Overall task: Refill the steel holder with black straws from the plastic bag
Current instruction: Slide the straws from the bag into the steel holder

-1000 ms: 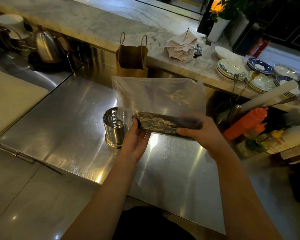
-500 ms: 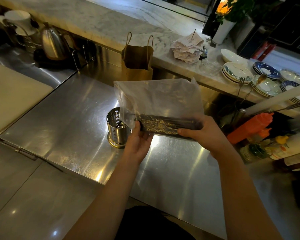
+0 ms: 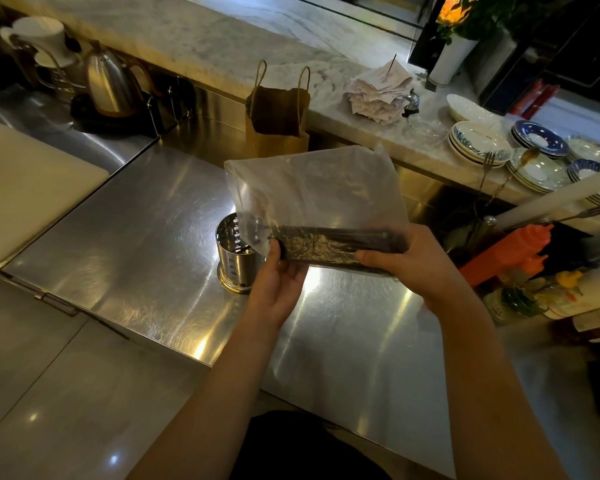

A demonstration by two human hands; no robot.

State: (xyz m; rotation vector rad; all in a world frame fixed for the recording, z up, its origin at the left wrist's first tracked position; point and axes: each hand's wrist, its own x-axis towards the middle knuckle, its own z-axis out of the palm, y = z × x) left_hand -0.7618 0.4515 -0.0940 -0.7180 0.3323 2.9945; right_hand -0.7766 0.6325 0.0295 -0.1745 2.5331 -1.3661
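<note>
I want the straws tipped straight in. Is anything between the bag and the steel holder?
Nothing separate. The plastic bag, held by the left hand and right hand, still encloses the black straws; its left corner overlaps the steel holder.

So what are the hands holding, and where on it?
Both hold the plastic bag by its bottom: left hand and right hand at either end of the black straws.

straws [image 3: 329,240] in bag [image 3: 312,188], holder [image 3: 238,254] left

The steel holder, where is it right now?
The steel holder stands upright on the steel counter, left of centre in the head view, just left of the left hand and partly behind the plastic bag.
</note>
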